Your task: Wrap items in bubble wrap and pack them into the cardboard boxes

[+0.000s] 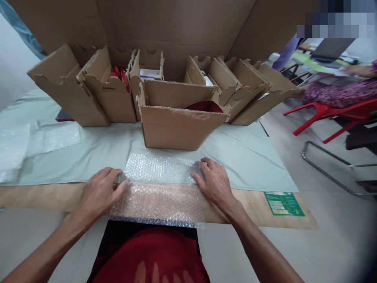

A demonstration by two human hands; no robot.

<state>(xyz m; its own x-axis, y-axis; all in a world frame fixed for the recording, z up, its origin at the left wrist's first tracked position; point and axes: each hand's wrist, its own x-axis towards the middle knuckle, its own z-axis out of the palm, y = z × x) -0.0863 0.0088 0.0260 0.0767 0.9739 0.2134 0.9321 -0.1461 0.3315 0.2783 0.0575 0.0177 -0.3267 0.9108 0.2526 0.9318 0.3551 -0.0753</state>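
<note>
A sheet of clear bubble wrap (160,196) lies flat before me, partly on the pale green cloth and partly on the bare wooden edge. Its near edge reaches the table's front, close to my body. My left hand (101,192) rests at the sheet's left edge, with a gap between thumb and fingers. At the right edge, my right hand (214,181) touches the wrap with its fingers curved and spread. Neither hand is closed around it. Just beyond the wrap stands an open cardboard box (176,127) with something dark red inside.
Several cardboard bins (116,100) stand in a row behind, some holding red or white packets. A tall cardboard panel (176,27) rises at the back. More bubble wrap (17,149) lies left. A green printed label (284,203) is at right, and a red chair (321,112) stands beyond.
</note>
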